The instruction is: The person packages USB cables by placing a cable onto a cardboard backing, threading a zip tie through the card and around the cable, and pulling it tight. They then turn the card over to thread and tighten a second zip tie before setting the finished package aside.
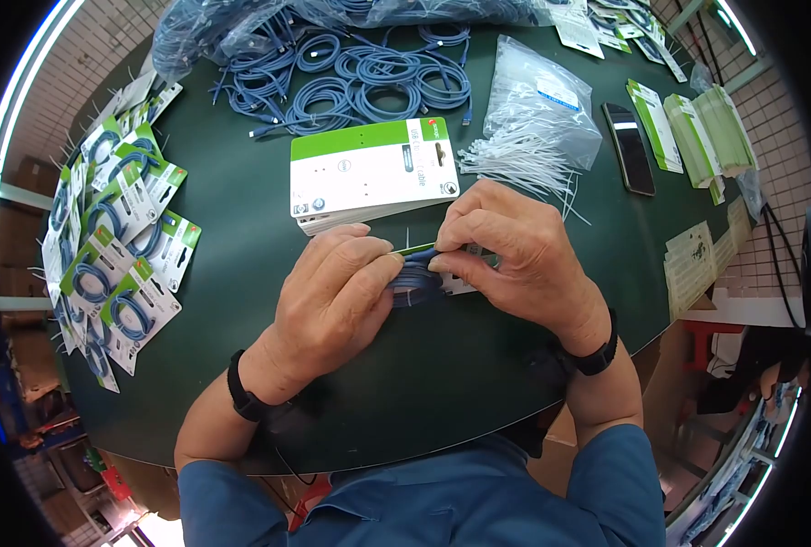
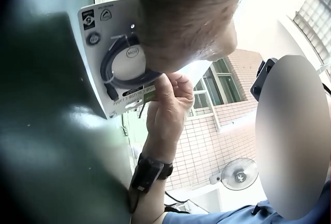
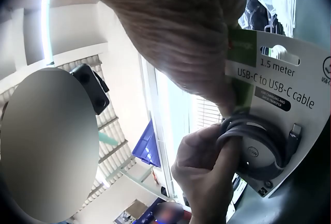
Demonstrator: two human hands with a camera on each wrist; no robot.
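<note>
Between both hands, above the table, is a white and green packaging card (image 3: 282,82) printed "USB-C to USB-C cable", with a coiled blue USB-C cable (image 1: 414,283) against its face. My left hand (image 1: 332,296) grips the coil and the card from the left; in the right wrist view its thumb lies inside the coil. From the other side, my right hand (image 1: 519,260) pinches the card's edge by the coil, thumb and index finger close together. A thin tie end sticks up behind the card in the head view. The near hand hides part of the card in each wrist view.
A stack of blank cards (image 1: 369,169) stands just beyond the hands. Behind it lie loose coiled cables (image 1: 360,87), with white cable ties (image 1: 519,159) spilling from a bag to the right. Finished-looking carded cables (image 1: 132,314) pile at left; a phone (image 1: 629,150) lies right.
</note>
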